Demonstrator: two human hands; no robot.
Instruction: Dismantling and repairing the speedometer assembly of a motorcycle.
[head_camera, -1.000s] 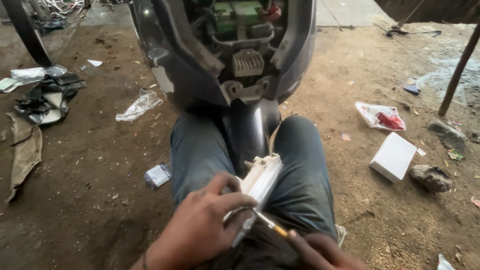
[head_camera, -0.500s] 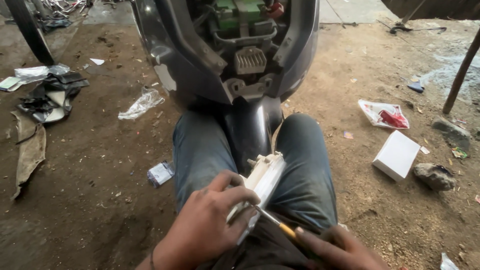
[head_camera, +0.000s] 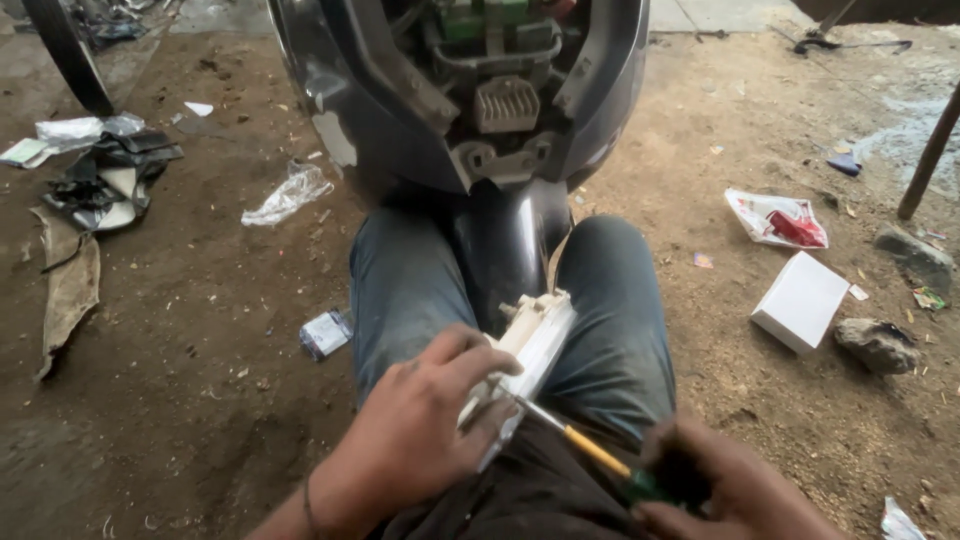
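The right hand (head_camera: 735, 490) clenches a screwdriver (head_camera: 585, 452), tip set against the white plastic part (head_camera: 530, 345) that the left hand (head_camera: 425, 430) grasps over the lap. Beyond, the scooter's front (head_camera: 460, 100) stands open, part not yet refitted.

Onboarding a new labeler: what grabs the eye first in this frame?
At bottom centre, the left hand grips a white plastic part over the lap while the right hand points a yellow-shafted screwdriver at it. Above, between the knees, looms a dark scooter front with its panel off and wiring exposed. A white box lies on the dirt at right.
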